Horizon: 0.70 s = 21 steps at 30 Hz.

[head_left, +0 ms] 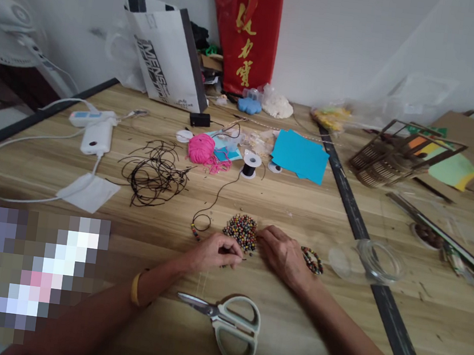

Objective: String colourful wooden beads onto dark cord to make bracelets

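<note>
My left hand (215,252) is closed in a pinch on a thin black cord (218,197), whose short end sticks out past the fingertips. The cord runs back from a white spool (250,166), with a few coloured beads (195,230) threaded on it left of the hand. Bent fingers of my right hand (282,253) press together at the right edge of a pile of small multicoloured beads (240,232); whatever they pinch is hidden. Just right of that hand lies a finished-looking beaded bracelet (312,260). Scissors (228,321) with pale handles rest in front of both hands.
Tangled black cord (155,176) and pink yarn (201,149) lie at the left and back. Blue paper sheets (301,155) sit behind the spool. A clear round container (380,261) and a brown basket (384,155) stand at right. A power bank (97,136) with white cables is at left.
</note>
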Each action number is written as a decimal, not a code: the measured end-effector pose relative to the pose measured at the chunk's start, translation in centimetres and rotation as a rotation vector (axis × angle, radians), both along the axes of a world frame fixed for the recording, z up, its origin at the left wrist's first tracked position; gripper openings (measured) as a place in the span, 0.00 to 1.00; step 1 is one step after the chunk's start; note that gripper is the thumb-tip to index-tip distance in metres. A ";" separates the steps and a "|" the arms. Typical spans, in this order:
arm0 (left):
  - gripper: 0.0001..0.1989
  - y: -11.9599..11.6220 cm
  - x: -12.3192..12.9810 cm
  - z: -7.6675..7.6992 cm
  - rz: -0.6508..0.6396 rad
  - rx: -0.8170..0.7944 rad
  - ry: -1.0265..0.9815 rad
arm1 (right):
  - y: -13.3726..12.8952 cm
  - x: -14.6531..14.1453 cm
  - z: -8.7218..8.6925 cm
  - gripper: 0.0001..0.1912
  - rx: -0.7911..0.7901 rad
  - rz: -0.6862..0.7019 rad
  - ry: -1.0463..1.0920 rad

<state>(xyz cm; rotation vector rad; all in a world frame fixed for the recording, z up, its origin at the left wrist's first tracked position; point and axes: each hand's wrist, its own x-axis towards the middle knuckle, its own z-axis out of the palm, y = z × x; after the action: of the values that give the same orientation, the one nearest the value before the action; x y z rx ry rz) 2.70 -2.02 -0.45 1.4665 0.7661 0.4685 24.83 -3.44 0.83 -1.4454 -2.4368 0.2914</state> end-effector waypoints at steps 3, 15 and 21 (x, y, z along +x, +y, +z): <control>0.14 0.1 0.0 0.0 -0.007 0.017 -0.026 | 0.3 -0.2 0.2 0.09 0.000 0.009 -0.047; 0.15 0.0 -0.1 -0.1 0.002 -0.029 -0.019 | -0.5 -0.3 0.9 0.06 -0.020 0.054 0.117; 0.14 0.1 -0.1 -0.4 0.001 -0.039 -0.013 | -3.1 -1.7 0.3 0.03 -0.146 0.017 0.527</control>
<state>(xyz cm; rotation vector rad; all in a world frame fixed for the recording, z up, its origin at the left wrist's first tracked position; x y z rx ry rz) 2.62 -1.96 -0.81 1.4253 0.7621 0.4611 23.13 -6.56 1.13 -1.2073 -2.0297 0.7617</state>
